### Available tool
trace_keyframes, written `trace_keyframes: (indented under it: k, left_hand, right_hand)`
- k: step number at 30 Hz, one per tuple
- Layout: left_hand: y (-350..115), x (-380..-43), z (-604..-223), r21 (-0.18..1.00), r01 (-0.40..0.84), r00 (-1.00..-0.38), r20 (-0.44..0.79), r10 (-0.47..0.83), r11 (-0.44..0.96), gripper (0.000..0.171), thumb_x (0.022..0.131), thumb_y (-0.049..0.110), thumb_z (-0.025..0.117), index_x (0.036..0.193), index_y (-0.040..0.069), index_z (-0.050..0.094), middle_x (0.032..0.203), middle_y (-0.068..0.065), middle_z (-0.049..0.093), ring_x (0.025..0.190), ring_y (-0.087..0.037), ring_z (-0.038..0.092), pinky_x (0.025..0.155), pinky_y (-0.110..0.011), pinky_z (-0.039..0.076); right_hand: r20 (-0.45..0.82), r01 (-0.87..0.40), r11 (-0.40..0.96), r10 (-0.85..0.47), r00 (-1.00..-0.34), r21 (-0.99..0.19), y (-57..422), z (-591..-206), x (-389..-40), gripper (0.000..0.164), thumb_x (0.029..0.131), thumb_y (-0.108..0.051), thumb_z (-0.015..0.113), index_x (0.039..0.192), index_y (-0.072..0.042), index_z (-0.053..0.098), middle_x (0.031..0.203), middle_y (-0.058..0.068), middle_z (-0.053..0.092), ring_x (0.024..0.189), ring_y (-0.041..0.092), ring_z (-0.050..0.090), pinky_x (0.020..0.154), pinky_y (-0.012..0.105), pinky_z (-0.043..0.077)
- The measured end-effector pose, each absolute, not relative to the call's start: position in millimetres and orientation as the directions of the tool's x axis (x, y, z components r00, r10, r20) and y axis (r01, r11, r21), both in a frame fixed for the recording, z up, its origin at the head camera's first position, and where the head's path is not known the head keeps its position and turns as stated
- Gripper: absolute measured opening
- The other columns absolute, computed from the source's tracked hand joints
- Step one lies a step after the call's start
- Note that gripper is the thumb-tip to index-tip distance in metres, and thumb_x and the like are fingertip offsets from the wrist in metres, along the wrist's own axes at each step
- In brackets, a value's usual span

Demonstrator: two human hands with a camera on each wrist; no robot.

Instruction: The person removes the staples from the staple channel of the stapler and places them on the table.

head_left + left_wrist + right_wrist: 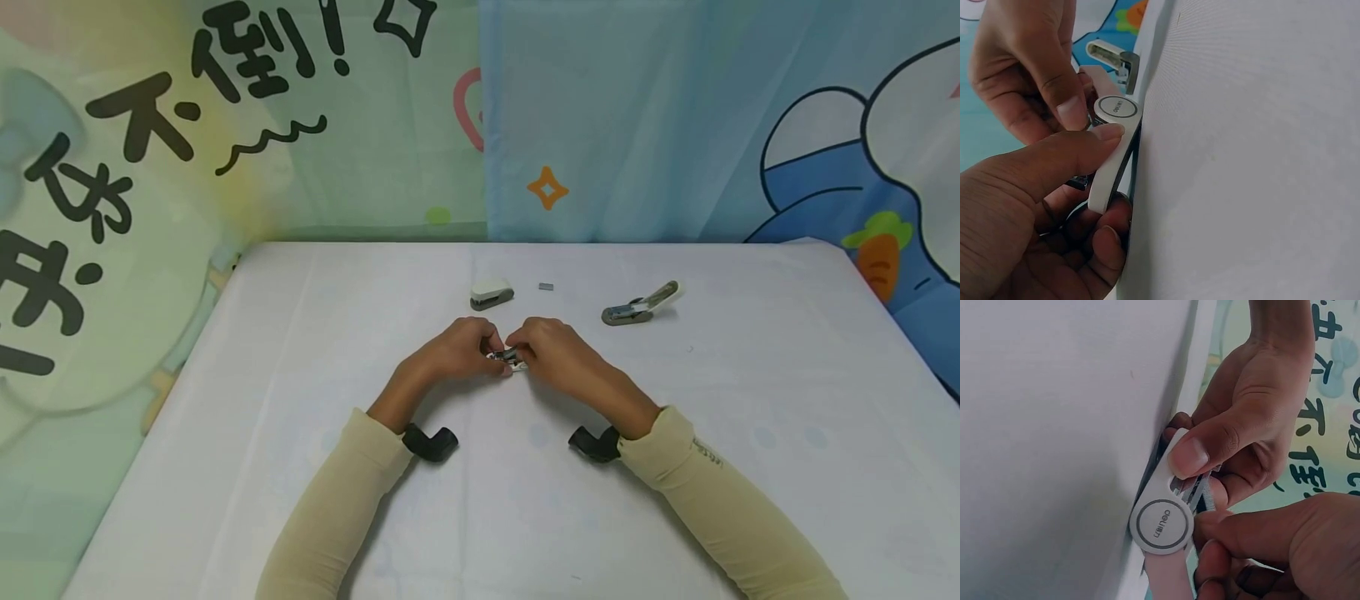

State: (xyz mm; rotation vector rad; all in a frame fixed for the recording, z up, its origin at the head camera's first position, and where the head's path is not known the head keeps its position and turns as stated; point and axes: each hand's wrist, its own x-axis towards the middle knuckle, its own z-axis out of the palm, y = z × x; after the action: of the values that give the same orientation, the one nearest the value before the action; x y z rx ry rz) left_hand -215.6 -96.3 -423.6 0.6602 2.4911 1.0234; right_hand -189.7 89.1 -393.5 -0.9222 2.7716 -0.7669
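Observation:
A small white stapler (1163, 526) with a round logo disc is swung apart, a pink arm (1171, 575) reaching out from the disc. My left hand (467, 350) grips it, thumb on the white arm and fingers beneath. Right beside it, my right hand (558, 354) has thumb and fingertips together at the stapler's metal channel. A ridged grey strip of staples (1209, 497) shows between the two hands' fingers in the right wrist view, its lower end at the right fingertips. Fingers cover much of the channel, so how far the strip sits in it is hidden.
Beyond the hands, a white and grey stapler (491, 294) stands closed. To its right lies a short grey strip of staples (546, 287). Farther right, another stapler (640, 304) lies with its top swung up. A white cloth (300, 333) covers the table, and printed curtains hang behind.

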Motion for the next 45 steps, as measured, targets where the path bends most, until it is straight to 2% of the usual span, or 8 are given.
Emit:
trace_keyframes:
  k: [4,12,19,24,27,36,42,45]
  left_hand:
    - [-96.1,-215.5,-422.2,0.723,0.279,-0.825,-0.156,0.543,0.632,0.018,0.079,0.016,0.082,0.084,0.007,0.066,0.076,-0.003,0.061,0.072,-0.014,0.052,0.063,-0.025,0.042]
    - [-97.1,-215.6,-421.2,0.729,0.277,-0.821,-0.159,0.549,0.626,0.018,0.079,0.014,0.081,0.086,0.005,0.067,0.075,-0.003,0.059,0.07,-0.013,0.05,0.061,-0.025,0.041]
    - [-96.9,-217.5,-424.1,0.734,0.281,-0.816,-0.156,0.557,0.618,0.018,0.079,0.015,0.081,0.086,0.005,0.068,0.076,-0.003,0.061,0.07,-0.014,0.051,0.061,-0.025,0.042]
    - [-96.6,-218.3,-427.5,0.737,0.279,-0.812,-0.161,0.561,0.616,0.018,0.08,0.016,0.081,0.087,0.005,0.068,0.077,-0.003,0.061,0.071,-0.014,0.05,0.061,-0.025,0.042]
    - [-95.7,-218.7,-428.4,0.733,0.283,-0.811,-0.162,0.562,0.619,0.018,0.08,0.017,0.081,0.088,0.006,0.068,0.078,-0.003,0.06,0.071,-0.014,0.05,0.062,-0.025,0.042]
    - [-96.2,-218.9,-429.2,0.721,0.286,-0.818,-0.16,0.553,0.631,0.019,0.08,0.017,0.081,0.088,0.007,0.068,0.079,-0.003,0.06,0.074,-0.014,0.051,0.063,-0.025,0.042]
    - [-96.1,-218.0,-428.5,0.723,0.29,-0.821,-0.149,0.551,0.627,0.019,0.08,0.017,0.081,0.089,0.006,0.068,0.08,-0.003,0.06,0.073,-0.014,0.051,0.063,-0.025,0.042]
    - [-96.3,-217.2,-427.2,0.724,0.289,-0.821,-0.149,0.551,0.626,0.019,0.081,0.017,0.081,0.089,0.006,0.068,0.081,-0.003,0.06,0.074,-0.014,0.052,0.064,-0.025,0.043]
  right_hand:
    - [0.046,-0.49,0.688,-0.556,-0.83,-0.536,91.4,-391.8,-190.1,0.021,0.09,0.009,0.059,0.105,0.002,0.072,0.093,0.01,0.066,0.083,0.02,0.06,0.072,0.035,0.049]
    - [0.142,-0.457,0.6,-0.497,-0.856,-0.657,105.1,-392.0,-202.9,0.017,0.091,0.001,0.064,0.106,-0.002,0.073,0.09,0.005,0.068,0.076,0.017,0.058,0.062,0.032,0.045]
    - [0.177,-0.399,0.549,-0.412,-0.894,-0.735,119.3,-396.0,-220.6,0.016,0.091,-0.006,0.068,0.106,-0.002,0.072,0.09,0.006,0.069,0.081,0.021,0.061,0.066,0.032,0.046]
    - [0.122,-0.298,0.488,-0.36,-0.925,-0.82,127.1,-401.7,-231.4,0.019,0.092,-0.011,0.068,0.109,-0.002,0.071,0.094,0.008,0.07,0.082,0.021,0.062,0.065,0.028,0.047]
    - [0.09,-0.259,0.474,-0.35,-0.932,-0.841,131.0,-406.5,-239.1,0.02,0.093,-0.011,0.068,0.11,-0.002,0.071,0.096,0.01,0.07,0.084,0.021,0.062,0.069,0.028,0.048]
    - [-0.094,-0.098,0.529,-0.324,-0.941,-0.843,138.3,-421.0,-263.9,0.023,0.094,-0.01,0.064,0.114,-0.001,0.069,0.101,0.012,0.065,0.085,0.021,0.058,0.068,0.029,0.046]
    - [-0.164,-0.074,0.595,-0.337,-0.927,-0.801,138.0,-425.3,-276.4,0.024,0.093,-0.009,0.064,0.116,-0.001,0.069,0.123,0.016,0.062,0.105,0.025,0.057,0.08,0.033,0.046]
    - [-0.192,-0.065,0.609,-0.347,-0.918,-0.791,136.8,-424.3,-281.0,0.024,0.092,-0.007,0.066,0.115,0.001,0.069,0.122,0.017,0.063,0.105,0.024,0.056,0.08,0.031,0.045]
